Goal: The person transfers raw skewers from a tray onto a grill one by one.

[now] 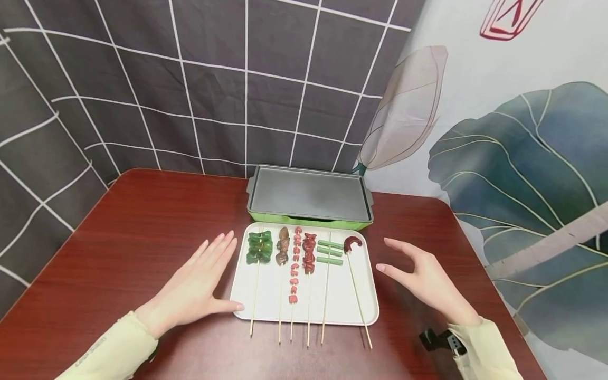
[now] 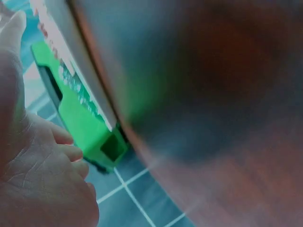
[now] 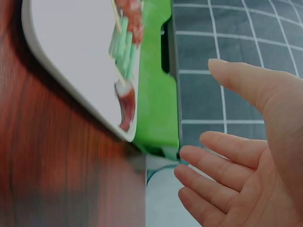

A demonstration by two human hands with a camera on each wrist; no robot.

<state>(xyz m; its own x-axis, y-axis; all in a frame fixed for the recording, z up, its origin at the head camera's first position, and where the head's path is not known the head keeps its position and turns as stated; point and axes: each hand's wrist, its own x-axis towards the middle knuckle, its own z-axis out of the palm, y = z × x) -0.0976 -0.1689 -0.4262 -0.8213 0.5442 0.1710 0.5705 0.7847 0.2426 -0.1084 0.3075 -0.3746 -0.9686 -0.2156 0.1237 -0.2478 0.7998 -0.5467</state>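
A white tray (image 1: pixel 342 310) lies on the table with several skewers in a row. From left to right they carry green pepper-like pieces (image 1: pixel 259 247), brown chunks (image 1: pixel 283 246), small red pieces (image 1: pixel 293 282), dark red folded pieces (image 1: pixel 309 253), green stalks (image 1: pixel 330 252) and a curled dark red piece (image 1: pixel 352 243). Beside the tray's left edge is my left hand (image 1: pixel 199 285), fingers straight, its thumb tip over the near left corner; whether it touches cannot be told. To the right of the tray my right hand (image 1: pixel 423 274) holds nothing, thumb and fingers spread apart.
Directly behind the tray stands a green grill (image 1: pixel 309 192) with a flat grey top. The reddish-brown wooden table (image 1: pixel 157 221) bears both. A dark grid-patterned cloth (image 1: pixel 214 89) hangs behind, beside a leaf-printed one (image 1: pixel 532 158) at the right.
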